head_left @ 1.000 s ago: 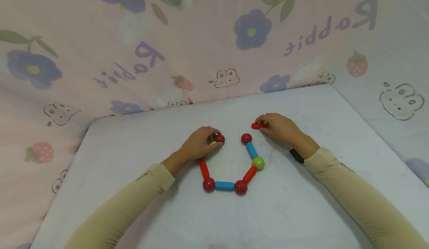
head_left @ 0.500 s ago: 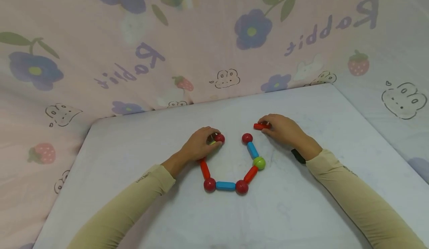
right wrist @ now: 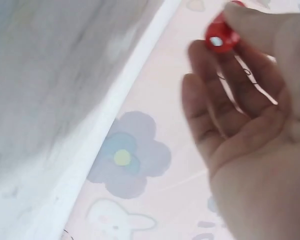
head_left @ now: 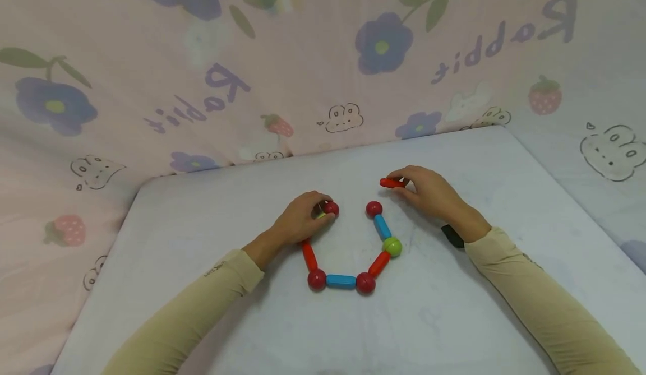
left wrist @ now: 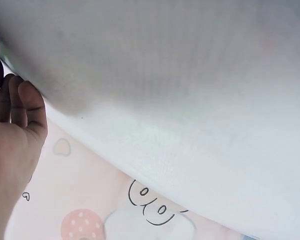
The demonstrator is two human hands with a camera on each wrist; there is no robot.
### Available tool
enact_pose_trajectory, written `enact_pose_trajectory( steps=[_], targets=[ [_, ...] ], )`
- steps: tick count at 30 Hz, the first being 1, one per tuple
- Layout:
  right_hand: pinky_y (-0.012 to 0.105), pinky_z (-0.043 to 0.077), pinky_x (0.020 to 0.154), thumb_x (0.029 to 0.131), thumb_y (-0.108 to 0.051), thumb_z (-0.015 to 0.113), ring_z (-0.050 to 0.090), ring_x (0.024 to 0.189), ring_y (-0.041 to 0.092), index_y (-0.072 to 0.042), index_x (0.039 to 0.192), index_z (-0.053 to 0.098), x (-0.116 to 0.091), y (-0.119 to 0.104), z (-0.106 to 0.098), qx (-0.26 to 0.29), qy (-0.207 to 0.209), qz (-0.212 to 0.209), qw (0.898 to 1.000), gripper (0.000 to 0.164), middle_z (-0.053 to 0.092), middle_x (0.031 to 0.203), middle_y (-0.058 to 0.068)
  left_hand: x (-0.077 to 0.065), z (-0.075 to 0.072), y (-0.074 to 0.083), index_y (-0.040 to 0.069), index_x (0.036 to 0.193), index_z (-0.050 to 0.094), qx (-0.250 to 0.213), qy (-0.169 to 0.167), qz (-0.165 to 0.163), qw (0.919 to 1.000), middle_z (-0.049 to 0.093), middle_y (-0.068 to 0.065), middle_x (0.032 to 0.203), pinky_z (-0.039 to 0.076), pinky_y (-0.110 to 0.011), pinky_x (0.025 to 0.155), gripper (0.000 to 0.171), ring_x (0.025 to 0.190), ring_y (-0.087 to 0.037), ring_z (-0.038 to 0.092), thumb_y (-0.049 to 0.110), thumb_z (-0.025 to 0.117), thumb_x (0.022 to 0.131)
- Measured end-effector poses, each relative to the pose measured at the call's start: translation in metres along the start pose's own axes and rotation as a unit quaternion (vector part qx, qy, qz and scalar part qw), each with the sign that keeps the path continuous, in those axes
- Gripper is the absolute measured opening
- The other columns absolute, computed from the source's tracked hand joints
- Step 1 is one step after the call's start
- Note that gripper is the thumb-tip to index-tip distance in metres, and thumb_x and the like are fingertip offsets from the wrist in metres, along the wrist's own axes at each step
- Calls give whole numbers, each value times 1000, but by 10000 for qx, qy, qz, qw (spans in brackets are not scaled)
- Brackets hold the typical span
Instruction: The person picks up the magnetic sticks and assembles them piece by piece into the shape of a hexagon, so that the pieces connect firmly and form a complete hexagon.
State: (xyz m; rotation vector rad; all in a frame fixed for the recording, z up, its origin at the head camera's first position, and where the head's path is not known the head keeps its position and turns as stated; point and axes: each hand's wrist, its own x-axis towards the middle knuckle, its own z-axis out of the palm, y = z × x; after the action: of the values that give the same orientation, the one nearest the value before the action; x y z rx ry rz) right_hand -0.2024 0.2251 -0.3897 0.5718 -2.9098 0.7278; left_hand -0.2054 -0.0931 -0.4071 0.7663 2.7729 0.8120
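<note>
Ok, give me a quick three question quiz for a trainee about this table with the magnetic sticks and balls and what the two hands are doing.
1. True or false: the chain of sticks and balls forms a closed ring.
2. Which hand holds a loose red stick clear of the chain? A. left hand B. right hand C. neither
3. Fill in: the one ball in the chain that is not red is ____.

Key
1. False. The two top red balls, one at the left hand and one on the right branch, stand apart with a gap between them.
2. B.
3. Green.
</note>
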Motion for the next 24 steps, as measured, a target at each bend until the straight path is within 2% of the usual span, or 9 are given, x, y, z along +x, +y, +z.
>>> enact_pose_trajectory(
  steps=[3, 13, 24],
  targets=[
    [45, 54, 89, 91, -14, 73, 62, 100, 25, -11, 127, 66, 2, -4, 1, 70, 104, -108, 9999, 37, 70, 114, 8, 0, 0, -1, 15, 130, 61, -19, -1, 1, 10000, 63, 0, 109, 51, -34, 92, 40, 100, -16, 56, 32, 68, 94],
    [41, 54, 85, 90, -18, 75, 60, 96, 22, -13, 126, 68, 7, -22, 9, 226, 29, -387, 9990, 38, 71, 110, 6, -1, -1, 0, 15, 131, 60, 30, -19, -44, 10000, 63, 0, 111, 51, -34, 92, 41, 101, -16, 56, 33, 67, 94],
    [42, 55, 91, 91, -22, 74, 62, 102, 22, -14, 126, 67, 13, -38, 18, 130, -209, -489, 9985, 37, 71, 115, 5, -1, -2, 1, 16, 131, 60, 29, -60, -128, 9999, 63, 1, 113, 52, -33, 92, 42, 102, -16, 56, 33, 67, 94]
  ],
)
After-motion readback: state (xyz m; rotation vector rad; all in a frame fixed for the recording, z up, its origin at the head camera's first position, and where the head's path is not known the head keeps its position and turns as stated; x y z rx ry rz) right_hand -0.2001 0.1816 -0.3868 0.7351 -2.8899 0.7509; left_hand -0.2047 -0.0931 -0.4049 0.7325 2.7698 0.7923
